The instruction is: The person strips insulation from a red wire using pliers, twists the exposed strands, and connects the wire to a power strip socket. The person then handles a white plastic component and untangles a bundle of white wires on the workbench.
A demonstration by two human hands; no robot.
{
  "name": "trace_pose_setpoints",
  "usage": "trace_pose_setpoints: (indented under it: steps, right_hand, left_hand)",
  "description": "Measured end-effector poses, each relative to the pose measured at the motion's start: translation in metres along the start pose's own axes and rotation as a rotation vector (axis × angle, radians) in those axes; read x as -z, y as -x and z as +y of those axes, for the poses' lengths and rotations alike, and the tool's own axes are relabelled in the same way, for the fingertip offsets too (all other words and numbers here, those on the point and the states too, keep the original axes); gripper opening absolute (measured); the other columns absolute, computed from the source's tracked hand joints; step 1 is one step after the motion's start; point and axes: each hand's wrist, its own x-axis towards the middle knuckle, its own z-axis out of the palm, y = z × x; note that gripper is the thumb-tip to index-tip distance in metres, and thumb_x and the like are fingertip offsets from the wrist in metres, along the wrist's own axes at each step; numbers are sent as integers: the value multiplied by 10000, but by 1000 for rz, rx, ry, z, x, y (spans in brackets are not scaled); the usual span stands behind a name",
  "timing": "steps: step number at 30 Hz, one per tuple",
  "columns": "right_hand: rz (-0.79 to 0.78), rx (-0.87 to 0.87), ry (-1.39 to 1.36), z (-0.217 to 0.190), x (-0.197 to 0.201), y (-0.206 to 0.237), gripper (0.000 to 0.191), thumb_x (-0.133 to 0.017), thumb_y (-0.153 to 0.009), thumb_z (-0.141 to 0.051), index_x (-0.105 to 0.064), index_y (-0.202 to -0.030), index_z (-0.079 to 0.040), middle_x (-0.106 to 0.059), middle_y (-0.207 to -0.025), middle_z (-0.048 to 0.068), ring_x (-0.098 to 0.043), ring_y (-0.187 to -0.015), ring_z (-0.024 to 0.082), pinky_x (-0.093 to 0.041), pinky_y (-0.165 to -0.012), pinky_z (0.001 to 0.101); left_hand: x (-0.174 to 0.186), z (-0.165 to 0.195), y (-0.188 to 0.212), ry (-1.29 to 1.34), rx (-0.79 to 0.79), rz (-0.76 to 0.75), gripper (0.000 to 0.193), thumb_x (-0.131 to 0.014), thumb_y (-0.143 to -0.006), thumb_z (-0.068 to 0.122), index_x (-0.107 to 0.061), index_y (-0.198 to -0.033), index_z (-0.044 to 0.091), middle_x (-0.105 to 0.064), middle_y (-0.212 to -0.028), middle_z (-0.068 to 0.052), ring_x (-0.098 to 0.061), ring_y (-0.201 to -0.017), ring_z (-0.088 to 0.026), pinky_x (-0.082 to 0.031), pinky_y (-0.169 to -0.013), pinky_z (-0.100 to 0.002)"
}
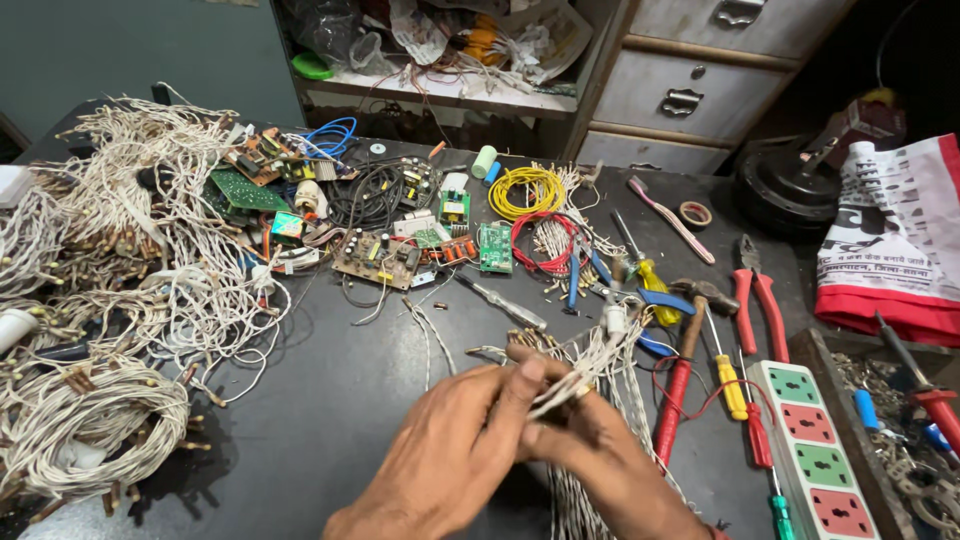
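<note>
Dark and cluttered, the black tabletop (340,400) fills a workshop corner, with grey metal drawers (690,90) and a littered shelf (440,85) behind it. Near the front edge the person's left hand (450,450) and right hand (600,460) meet over a bundle of thin white twisted wires with small brown ends (590,365). Both grips are closed: the left thumb and fingers pinch a few strands of the bundle, and the right hand curls round the same strands from below, so the two hands touch. From there the bundle fans up toward the middle of the tabletop and trails down past the right wrist. Just to the right lie a red-handled hammer (678,385), a yellow-handled screwdriver (728,385) and a white power strip with red and green sockets (815,450). Red-handled pliers (757,305) lie beyond them. Further back sit green and brown circuit boards (375,258), a yellow wire coil (527,190) and a red wire coil (545,243). Large heaps of similar white wire (130,290) cover the left side, well apart from the hands.
</note>
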Motion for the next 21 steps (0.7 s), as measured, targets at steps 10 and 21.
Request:
trace_pose_setpoints:
  steps: [10,21]
  right_hand:
    - [249,-116,-231,-9,11,-11,402,-485,-984,-325,-653,-1174,-12,-702,-878,154,-701,-835,244,-562,-797,423]
    - [469,-294,69,-16,-7,-10,445,-637,-932,-434,-655,-1235,-109,-674,-892,32,-507,-599,140,-408,-535,299]
  left_hand:
    - [5,-47,11,-590,854,-235,771,-782,-750,745,-635,-1093,70,-728,-1025,-134,-718,-951,-317,-569,-827,-444]
    - [-27,-41,18,-131,517,-30,220,-655,-926,253,-596,-1035,71,-704,-979,-136,-699,-916,-360,-538,-801,-469]
